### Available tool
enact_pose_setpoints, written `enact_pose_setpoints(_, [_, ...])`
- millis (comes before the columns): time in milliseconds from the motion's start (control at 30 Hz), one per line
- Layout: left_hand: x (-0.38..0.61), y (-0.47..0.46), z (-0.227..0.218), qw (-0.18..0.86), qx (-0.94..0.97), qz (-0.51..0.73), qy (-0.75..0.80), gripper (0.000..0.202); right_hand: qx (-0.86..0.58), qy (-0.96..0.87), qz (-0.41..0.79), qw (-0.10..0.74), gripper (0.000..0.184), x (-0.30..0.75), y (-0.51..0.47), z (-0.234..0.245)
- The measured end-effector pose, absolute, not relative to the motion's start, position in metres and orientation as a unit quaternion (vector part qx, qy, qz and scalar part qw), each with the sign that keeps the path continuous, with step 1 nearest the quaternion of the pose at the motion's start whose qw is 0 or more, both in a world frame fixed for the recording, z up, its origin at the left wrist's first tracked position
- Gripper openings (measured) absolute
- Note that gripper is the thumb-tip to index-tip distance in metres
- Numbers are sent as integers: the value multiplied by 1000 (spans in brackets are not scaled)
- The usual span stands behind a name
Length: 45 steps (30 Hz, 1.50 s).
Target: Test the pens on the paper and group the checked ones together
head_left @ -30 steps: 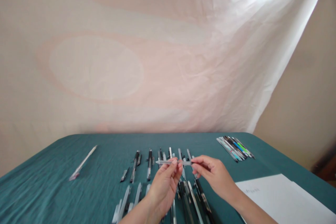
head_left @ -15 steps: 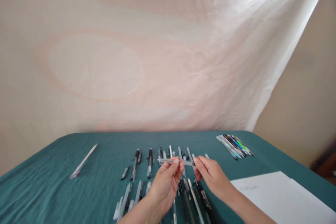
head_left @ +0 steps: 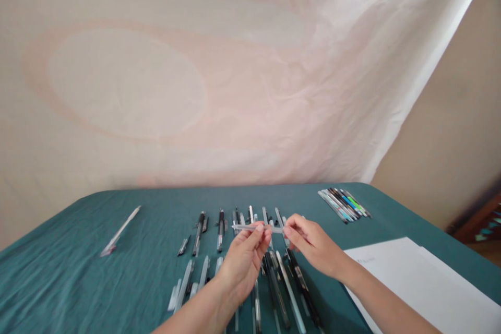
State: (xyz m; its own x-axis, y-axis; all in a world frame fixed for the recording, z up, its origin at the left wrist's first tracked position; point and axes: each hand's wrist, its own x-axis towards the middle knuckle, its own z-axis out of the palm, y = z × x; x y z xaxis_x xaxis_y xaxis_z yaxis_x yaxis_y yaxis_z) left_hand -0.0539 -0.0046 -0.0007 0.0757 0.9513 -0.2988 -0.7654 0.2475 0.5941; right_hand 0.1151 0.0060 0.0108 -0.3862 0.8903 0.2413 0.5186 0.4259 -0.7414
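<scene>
Pinching the clear pen (head_left: pixel 252 228) from both ends, left hand (head_left: pixel 243 263) and right hand (head_left: pixel 311 242) have barely shifted at lower centre, so its handling goes on above the pen rows (head_left: pixel 221 224).

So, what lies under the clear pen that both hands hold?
Under the held pen, rows of black and clear pens lie on the green cloth. The left hand and right hand cover some.

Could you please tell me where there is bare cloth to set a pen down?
Free: cloth between lone pen and pen rows, and between coloured pens and paper. Crowded: beneath the left hand and right hand pinching the clear pen.
</scene>
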Motion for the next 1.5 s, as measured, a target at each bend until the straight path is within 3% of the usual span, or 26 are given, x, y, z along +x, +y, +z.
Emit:
enact_pose_setpoints(100, [-54,-4,-3,721,144,594,327,10,-451,-792,263,317,24,116,7,12])
enact_pose_setpoints(267, [-53,-3,-6,725,147,589,326,10,-450,-792,283,299,39,116,8,10])
enact_pose_setpoints(467, [-53,-4,-4,723,145,590,331,12,-442,-802,265,303,21,119,6,15])
enact_pose_setpoints(667, [-52,-6,-3,723,144,588,333,11,-439,-782,333,289,40,118,9,11])
enact_pose_setpoints(767, [-53,-5,-3,722,147,590,331,11,-429,-779,349,296,28,121,9,12])
enact_pose_setpoints(867, [-54,-5,-4,720,148,592,332,11,-426,-790,323,300,18,122,8,14])
enact_pose_setpoints(1100, [-52,-5,-7,713,147,594,342,11,-465,-806,227,287,23,119,11,11])
enact_pose_setpoints(1300, [-53,-3,-5,709,153,598,342,11,-441,-832,194,275,16,120,9,15])
enact_pose_setpoints(1400, [-53,-3,-4,708,154,598,344,12,-437,-836,187,276,23,118,8,12])
enact_pose_setpoints(1500, [-52,-4,-4,709,154,596,345,12,-446,-810,262,275,33,117,9,7])
